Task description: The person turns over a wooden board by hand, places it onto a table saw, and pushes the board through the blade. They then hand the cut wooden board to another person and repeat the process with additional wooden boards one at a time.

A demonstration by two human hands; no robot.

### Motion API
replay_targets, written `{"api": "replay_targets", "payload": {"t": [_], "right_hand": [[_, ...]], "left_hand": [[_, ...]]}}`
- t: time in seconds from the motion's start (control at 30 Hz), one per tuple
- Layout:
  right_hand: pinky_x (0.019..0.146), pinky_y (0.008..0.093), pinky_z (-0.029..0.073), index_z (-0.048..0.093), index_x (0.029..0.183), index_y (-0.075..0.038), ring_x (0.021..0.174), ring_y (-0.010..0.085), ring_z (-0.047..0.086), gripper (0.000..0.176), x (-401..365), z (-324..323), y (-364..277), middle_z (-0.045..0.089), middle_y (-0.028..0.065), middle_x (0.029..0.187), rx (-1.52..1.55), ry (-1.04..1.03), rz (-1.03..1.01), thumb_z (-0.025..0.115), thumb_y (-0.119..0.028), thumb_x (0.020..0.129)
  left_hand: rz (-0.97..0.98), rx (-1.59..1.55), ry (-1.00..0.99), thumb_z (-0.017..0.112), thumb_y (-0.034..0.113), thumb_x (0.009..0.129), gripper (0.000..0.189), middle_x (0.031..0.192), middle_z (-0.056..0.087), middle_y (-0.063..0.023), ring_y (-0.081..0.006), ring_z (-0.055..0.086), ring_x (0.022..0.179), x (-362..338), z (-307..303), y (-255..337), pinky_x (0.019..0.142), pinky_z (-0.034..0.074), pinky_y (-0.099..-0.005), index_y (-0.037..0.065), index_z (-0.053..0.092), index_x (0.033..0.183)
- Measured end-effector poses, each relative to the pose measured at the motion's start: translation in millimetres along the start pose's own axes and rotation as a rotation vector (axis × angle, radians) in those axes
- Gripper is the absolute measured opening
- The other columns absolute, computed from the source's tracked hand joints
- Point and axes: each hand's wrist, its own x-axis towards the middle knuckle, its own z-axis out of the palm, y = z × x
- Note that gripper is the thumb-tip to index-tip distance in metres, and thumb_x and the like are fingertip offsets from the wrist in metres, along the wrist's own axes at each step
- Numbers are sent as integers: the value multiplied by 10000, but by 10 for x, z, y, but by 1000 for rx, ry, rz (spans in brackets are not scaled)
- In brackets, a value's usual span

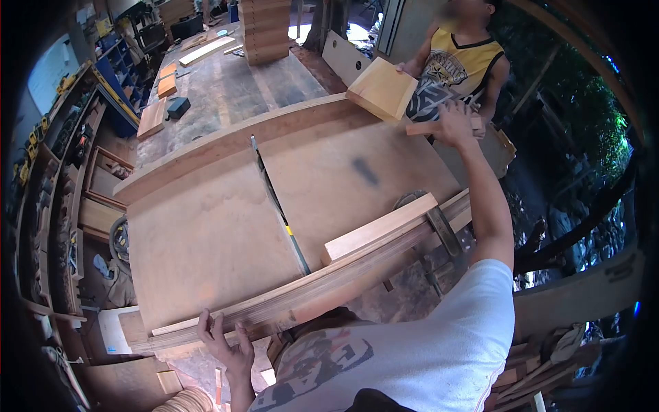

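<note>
The left hand (226, 343) is resting, fingers spread, on the long wooden edge strip (309, 288) of the brown plywood surface (206, 233). The right hand (452, 125) is reaching just beside a co-worker's pale square wooden board (381, 89); I cannot tell its grip.

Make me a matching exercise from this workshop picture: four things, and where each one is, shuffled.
1 left hand
2 right hand
3 wooden block
4 stacked boards

A far end of the bench
B beside the clamp
C on the table, at its near edge
D stretched toward the co-worker's board

Pairs: 1-C, 2-D, 3-B, 4-A
</note>
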Motion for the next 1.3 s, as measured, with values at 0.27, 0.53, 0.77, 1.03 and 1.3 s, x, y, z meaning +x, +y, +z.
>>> {"api": "replay_targets", "payload": {"t": [0.27, 0.53, 0.77, 1.03, 1.3], "right_hand": [[894, 474, 576, 541, 1336, -16, 1176, 368, 669, 515, 588, 399, -1241, 642, 183, 1305, 47, 145, -196, 697, -120, 857], [902, 444, 567, 689, 1210, -8, 1030, 352, 746, 424, 333, -1280, -367, 766, 227, 1062, 760, 419, 189, 713, -318, 922], [964, 397, 558, 641, 1275, 62, 1051, 236, 723, 452, -686, -1477, 167, 729, 142, 1185, 2082, 193, 210, 742, -244, 958], [978, 357, 555, 607, 1328, 103, 1087, 217, 712, 517, -2113, -1721, -702, 722, 173, 1218, 2243, 155, -102, 736, -235, 958], [964, 330, 524, 619, 1345, 80, 1087, 217, 679, 636, -2769, -1989, -1415, 705, 167, 1227, 2170, 120, -267, 852, -260, 861]], "left_hand": [[-144, 5, 123, 671, 87, 978, 388, 1514, 463, -232, -417, 452, 1422, -70, 20, 18, 1170, 359, -539, 1, 587, 1347], [-248, -14, 241, 641, 74, 1007, 319, 1460, 484, -239, -399, 476, 1383, -360, -210, -214, 1149, 399, -518, -10, 597, 1311], [-159, -324, 243, 627, 76, 1019, 336, 1449, 506, -212, -365, 488, 1369, 11, -215, -25, 1153, 401, -477, -4, 601, 1344], [74, -554, 97, 634, 110, 1010, 361, 1382, 568, -175, -286, 577, 1265, 211, -492, 290, 1057, 502, -418, -22, 606, 1345], [-73, -721, -98, 748, 197, 951, 724, 1508, 509, -231, -333, 531, 1379, 361, -709, 402, 1102, 482, -452, -42, 408, 1544]]}}
